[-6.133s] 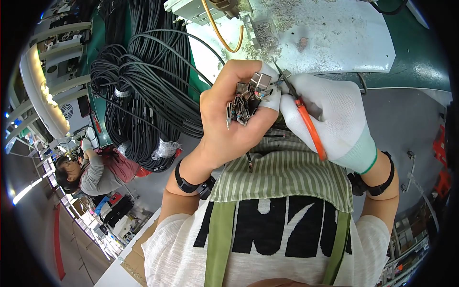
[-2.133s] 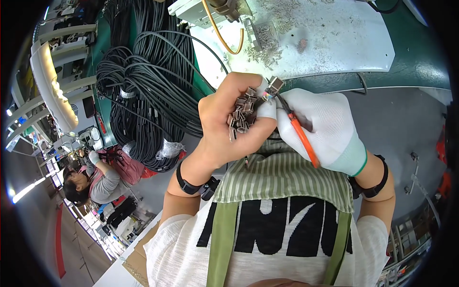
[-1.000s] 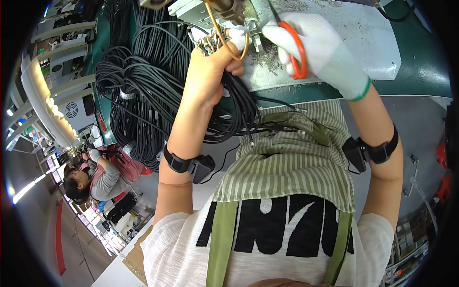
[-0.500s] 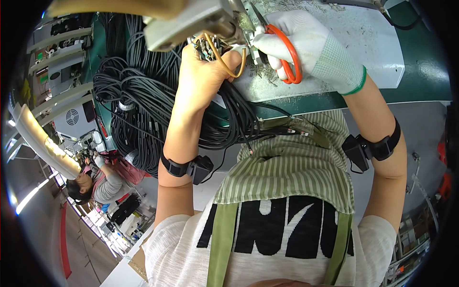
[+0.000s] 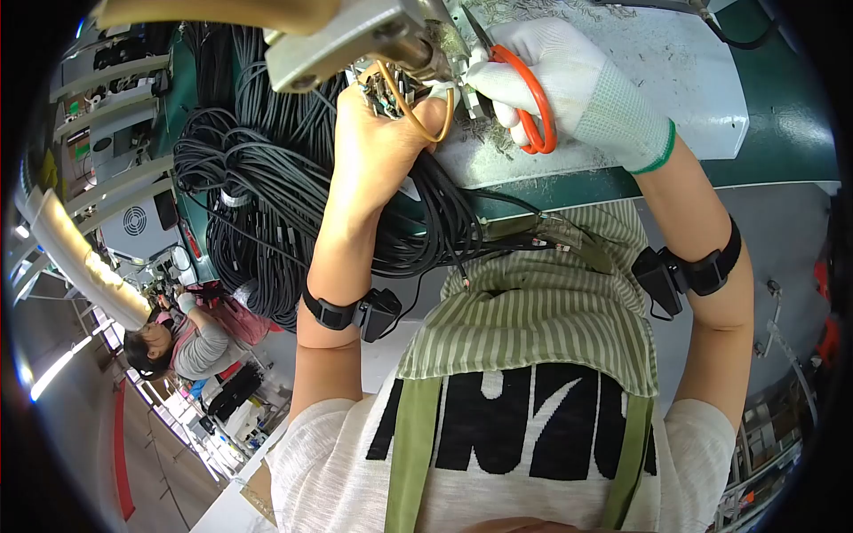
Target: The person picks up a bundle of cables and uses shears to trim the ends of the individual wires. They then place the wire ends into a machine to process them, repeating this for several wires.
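Observation:
My bare left hand [image 5: 378,142] is closed around a bunch of black cables [image 5: 442,209]. Their stripped ends with small metal bits [image 5: 384,93] poke up over the fist, and the lengths trail down toward my lap. On my right hand [image 5: 560,80] is a white knit glove with a green cuff. Red-handled scissors [image 5: 542,107] sit in that hand, their dark blades pointing away from me. The gloved fingertips are close to the metal tip of a bench machine [image 5: 355,44]; whether they pinch a wire there is hidden. A tan tube loop [image 5: 410,111] hangs before my left thumb.
A big heap of black cable coils [image 5: 240,169] lies left of my arm on the green table [image 5: 604,182]. Wire clippings [image 5: 506,133] litter a white sheet [image 5: 702,115]. At the far left another person [image 5: 200,342] sits working. Black straps with boxes circle both my arms.
My gloved right hand, with the scissors, has shifted slightly left. My left hand keeps its hold on the cables in nearly the same place.

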A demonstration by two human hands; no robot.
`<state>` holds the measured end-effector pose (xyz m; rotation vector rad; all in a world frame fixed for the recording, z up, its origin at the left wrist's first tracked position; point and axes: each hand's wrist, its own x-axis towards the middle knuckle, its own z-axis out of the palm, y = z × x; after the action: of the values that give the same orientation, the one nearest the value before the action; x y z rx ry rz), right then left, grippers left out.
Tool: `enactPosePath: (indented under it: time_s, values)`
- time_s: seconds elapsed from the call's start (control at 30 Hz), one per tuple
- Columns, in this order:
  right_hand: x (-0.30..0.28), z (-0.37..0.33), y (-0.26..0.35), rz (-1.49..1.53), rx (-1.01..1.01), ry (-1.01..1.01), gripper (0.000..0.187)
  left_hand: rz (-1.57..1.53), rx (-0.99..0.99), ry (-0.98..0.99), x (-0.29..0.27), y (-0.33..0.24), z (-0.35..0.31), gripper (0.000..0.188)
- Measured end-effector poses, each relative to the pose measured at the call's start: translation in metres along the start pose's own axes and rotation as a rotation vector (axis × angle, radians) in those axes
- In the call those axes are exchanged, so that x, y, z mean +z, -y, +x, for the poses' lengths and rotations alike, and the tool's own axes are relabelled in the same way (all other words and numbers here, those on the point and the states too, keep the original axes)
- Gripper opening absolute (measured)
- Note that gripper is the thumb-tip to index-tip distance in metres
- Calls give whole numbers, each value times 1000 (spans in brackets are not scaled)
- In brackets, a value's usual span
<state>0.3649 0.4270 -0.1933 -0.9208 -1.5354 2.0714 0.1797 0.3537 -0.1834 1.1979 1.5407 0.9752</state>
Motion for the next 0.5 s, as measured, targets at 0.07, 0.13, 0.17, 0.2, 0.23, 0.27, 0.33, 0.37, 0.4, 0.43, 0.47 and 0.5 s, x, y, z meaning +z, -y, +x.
enactPosePath:
  time_s: [0.07, 0.13, 0.17, 0.2, 0.23, 0.27, 0.33, 0.37, 0.4, 0.43, 0.47, 0.5]
  values:
    - [2, -3, -1, -40, -7, -15, 21, -72, -20, 4, 0, -2, -4, 10]
    - [0, -12, -7, -45, -89, -35, 23, -215, -66, 15, 0, -4, -10, 5]
    - [-3, -18, -8, -48, -129, -46, 23, -217, -61, 17, 0, -3, -15, 5]
    - [-10, -28, -8, -51, -131, -39, 23, -270, -73, -45, 0, 1, -24, 5]
    - [-20, -42, -4, -415, -167, -68, 23, -324, -85, -107, -1, 5, -34, 6]
    - [-23, -54, 1, -776, -203, -96, 23, -376, -98, -170, 0, 6, -44, 8]
    - [-13, -70, 7, -867, -240, -170, 23, -425, -131, -35, -5, 5, -62, 7]
    - [-6, -78, 11, -955, -276, -251, 23, -468, -165, 108, -7, 3, -71, 8]
    - [-2, -83, 14, -1042, -312, -334, 22, -509, -197, 252, -7, 1, -78, 9]
    - [2, -85, 14, -1045, -309, -337, 22, -512, -196, 257, -3, -5, -85, 9]
    - [7, -85, 13, -945, -382, -234, 22, -406, -235, 328, 4, -15, -90, 11]
    - [11, -85, 11, -842, -454, -132, 22, -299, -273, 398, 10, -25, -93, 13]
